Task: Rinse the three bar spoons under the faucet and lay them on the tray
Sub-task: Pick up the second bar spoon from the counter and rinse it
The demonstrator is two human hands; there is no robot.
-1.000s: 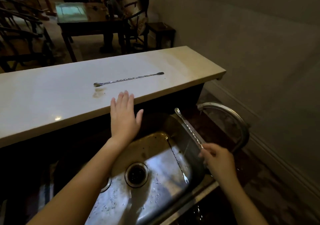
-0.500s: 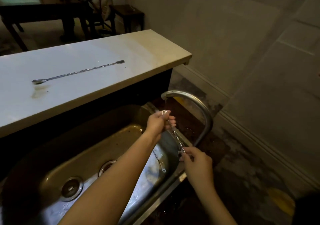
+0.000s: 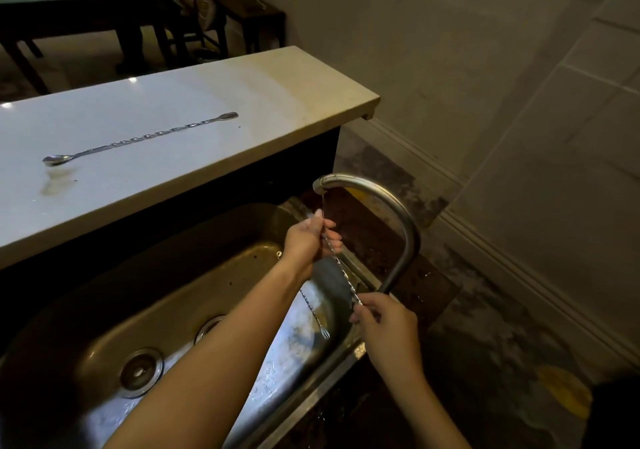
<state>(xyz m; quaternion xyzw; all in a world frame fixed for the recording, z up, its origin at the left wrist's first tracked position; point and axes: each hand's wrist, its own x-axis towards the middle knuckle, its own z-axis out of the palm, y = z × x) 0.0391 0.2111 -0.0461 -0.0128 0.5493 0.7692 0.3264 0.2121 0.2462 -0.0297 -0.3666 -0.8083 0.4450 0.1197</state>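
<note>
The upper end of the twisted steel bar spoon (image 3: 341,268) is hidden inside the left hand (image 3: 306,241), its lower end inside the right hand (image 3: 388,327). The left forearm covers part of the second thin spoon (image 3: 317,317) lying in the stainless sink (image 3: 104,310). The pale stone surface (image 3: 156,178) runs off the left edge.

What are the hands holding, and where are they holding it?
One bar spoon, held under the faucet: the left hand grips its upper end, the right hand its lower end.
</note>
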